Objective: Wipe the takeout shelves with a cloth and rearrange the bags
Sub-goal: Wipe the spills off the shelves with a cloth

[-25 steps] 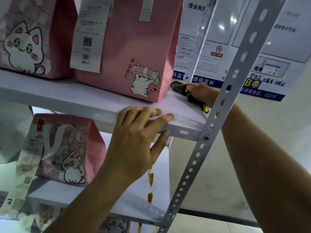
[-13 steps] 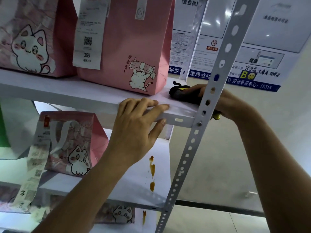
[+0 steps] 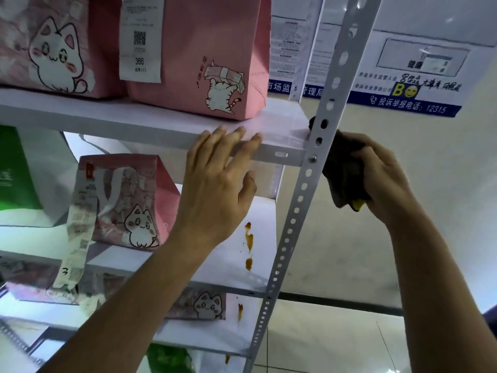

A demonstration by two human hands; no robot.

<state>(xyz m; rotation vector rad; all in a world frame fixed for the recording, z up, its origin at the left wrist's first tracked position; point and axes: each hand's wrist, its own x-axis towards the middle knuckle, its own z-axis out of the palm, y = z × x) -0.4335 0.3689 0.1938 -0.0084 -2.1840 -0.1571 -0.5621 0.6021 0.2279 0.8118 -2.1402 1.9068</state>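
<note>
My left hand (image 3: 215, 189) rests on the front edge of the white upper shelf (image 3: 134, 122), fingers laid over the lip and thumb below it. My right hand (image 3: 382, 179) grips a dark cloth with a yellow corner (image 3: 341, 170), just off the shelf's right end, behind the perforated upright post (image 3: 317, 146). A pink cat bag with receipt 366 (image 3: 196, 55) stands on the upper shelf, with another pink cat bag (image 3: 51, 47) to its left. A smaller pink cat bag (image 3: 126, 200) sits on the middle shelf.
Brown sauce stains (image 3: 248, 243) mark the right part of the middle shelf (image 3: 234, 273), and more drips (image 3: 240, 310) show on the shelf below. A green and white bag (image 3: 18, 170) stands at the left. Blue-edged notices (image 3: 411, 76) hang on the wall behind.
My right hand has drawn the cloth off the upper shelf's right end, down and outward past the post. My left hand has stayed on the shelf edge.
</note>
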